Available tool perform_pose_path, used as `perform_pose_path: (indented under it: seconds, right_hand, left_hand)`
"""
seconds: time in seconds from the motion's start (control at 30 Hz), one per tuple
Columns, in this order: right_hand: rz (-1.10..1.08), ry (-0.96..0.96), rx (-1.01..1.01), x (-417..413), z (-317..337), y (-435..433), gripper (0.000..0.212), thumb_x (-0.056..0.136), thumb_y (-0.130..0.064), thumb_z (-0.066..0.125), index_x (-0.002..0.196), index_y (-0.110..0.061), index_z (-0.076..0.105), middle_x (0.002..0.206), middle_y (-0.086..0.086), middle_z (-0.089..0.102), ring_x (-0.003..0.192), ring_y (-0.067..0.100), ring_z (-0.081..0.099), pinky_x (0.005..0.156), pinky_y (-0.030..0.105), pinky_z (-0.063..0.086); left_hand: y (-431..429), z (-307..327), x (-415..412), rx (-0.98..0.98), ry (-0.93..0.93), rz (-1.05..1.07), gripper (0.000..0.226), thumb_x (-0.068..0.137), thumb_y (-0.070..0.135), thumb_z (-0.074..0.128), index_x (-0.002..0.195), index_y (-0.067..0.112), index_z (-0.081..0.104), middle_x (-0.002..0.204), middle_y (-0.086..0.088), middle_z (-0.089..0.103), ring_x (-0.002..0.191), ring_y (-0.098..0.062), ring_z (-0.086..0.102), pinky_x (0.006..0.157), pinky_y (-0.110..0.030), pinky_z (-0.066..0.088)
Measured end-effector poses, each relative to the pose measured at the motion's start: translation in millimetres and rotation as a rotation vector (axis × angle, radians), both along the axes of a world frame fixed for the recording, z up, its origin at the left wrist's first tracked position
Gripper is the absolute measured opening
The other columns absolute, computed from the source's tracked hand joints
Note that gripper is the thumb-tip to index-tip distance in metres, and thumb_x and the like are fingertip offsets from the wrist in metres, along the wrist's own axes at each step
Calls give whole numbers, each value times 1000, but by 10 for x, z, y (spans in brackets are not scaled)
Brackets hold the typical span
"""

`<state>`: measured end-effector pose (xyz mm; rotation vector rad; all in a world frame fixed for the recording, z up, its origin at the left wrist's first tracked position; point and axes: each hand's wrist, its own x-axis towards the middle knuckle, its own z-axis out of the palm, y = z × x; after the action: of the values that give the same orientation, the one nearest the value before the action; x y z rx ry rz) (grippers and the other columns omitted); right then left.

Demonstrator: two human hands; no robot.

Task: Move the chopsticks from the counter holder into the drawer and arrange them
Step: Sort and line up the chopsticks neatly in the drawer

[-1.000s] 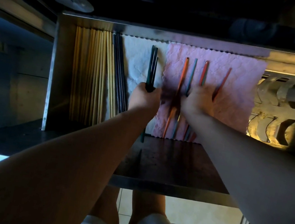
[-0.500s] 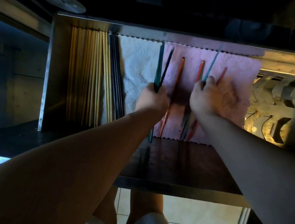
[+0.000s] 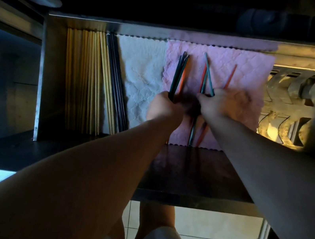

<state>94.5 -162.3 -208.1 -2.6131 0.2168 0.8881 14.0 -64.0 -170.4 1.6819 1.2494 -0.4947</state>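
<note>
Head view shows the left hand [image 3: 164, 108] clamped on dark green chopsticks [image 3: 177, 76] at 12 o'clock in the drawer [image 3: 40, 79], the right hand [image 3: 217, 102] pinching a teal chopstick [image 3: 209, 73] over the pink cloth [image 3: 250, 72].

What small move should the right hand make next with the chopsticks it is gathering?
Probably pull in the stray orange chopstick: the right hand pinches crossed teal and orange sticks on the pink cloth, while that one lies apart, angled. The left hand already grips a dark bundle.
</note>
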Motion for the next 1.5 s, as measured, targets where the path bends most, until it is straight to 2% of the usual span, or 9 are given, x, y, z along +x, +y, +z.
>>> perform_pose_path:
  seconds: [0.17, 0.3, 0.47, 0.67, 0.77, 0.87, 1.03, 1.3, 1.5]
  right_hand:
    - [-42, 0, 81, 21, 4, 15, 17, 82, -32, 66, 85, -18, 59, 88, 8, 64, 90, 27, 65, 71, 27, 46]
    - [127, -251, -98, -7, 311, -75, 31, 87, -36, 54, 108, -15, 65, 109, 15, 64, 116, 31, 51, 93, 31, 23]
    - [247, -407, -98, -63, 700, -118, 30, 99, -32, 44, 119, -14, 57, 98, 9, 68, 84, 20, 55, 57, 28, 7]
    - [158, -267, 30, -103, 734, 104, 32, 100, -37, 40, 111, -14, 60, 94, 12, 70, 92, 29, 63, 71, 31, 17]
    - [108, -53, 173, -160, 637, 306, 35, 92, -40, 52, 113, -14, 60, 93, 7, 66, 79, 22, 64, 79, 26, 37]
    - [181, 123, 171, -219, 522, 535, 32, 83, -29, 55, 110, -13, 60, 131, 12, 55, 96, 30, 65, 82, 35, 53]
    - [97, 287, 237, -423, 376, 865, 33, 97, -35, 43, 106, -9, 62, 90, 12, 60, 79, 27, 58, 66, 28, 43]
    - [-29, 442, 193, -645, 254, 1184, 31, 100, -16, 42, 127, -3, 49, 80, 10, 50, 61, 18, 48, 47, 22, 36]
    - [94, 217, 176, -661, 154, 1273, 20, 86, 0, 55, 96, -18, 55, 94, 11, 54, 89, 19, 52, 60, 22, 37]
  left_hand:
    - [-14, -21, 25, 22, 40, -19, 26, 75, 24, 67, 100, 15, 70, 66, 5, 57, 68, -21, 57, 57, -23, 39]
    - [-41, 6, 65, -12, 21, -10, 22, 81, 15, 59, 100, 15, 71, 68, 4, 59, 66, -20, 60, 47, -19, 35]
    - [-11, 64, 76, -75, -22, 11, 18, 95, 21, 50, 103, 16, 65, 90, -5, 69, 72, -25, 59, 58, -26, 41]
    - [221, 197, -74, -104, 4, 114, 25, 99, 30, 40, 105, 9, 53, 95, -18, 62, 63, -30, 56, 45, -32, 49]
    - [426, 245, -202, -7, 5, 130, 42, 101, 41, 35, 114, 8, 59, 105, -20, 65, 92, -39, 64, 74, -44, 58]
    - [606, 260, -315, -39, 28, 351, 43, 101, 38, 31, 110, 11, 63, 102, -19, 67, 107, -43, 60, 83, -40, 52]
    - [732, 193, -389, -165, 63, 468, 35, 101, 15, 39, 133, 7, 53, 129, -16, 60, 116, -32, 59, 97, -38, 49]
    - [858, 116, -537, -96, 46, 330, 26, 82, 9, 66, 108, 14, 61, 90, -1, 65, 74, -16, 62, 54, -22, 47]
    - [966, 77, -569, -77, 106, 281, 43, 75, 10, 76, 115, 10, 62, 106, -7, 68, 96, -24, 67, 81, -37, 58]
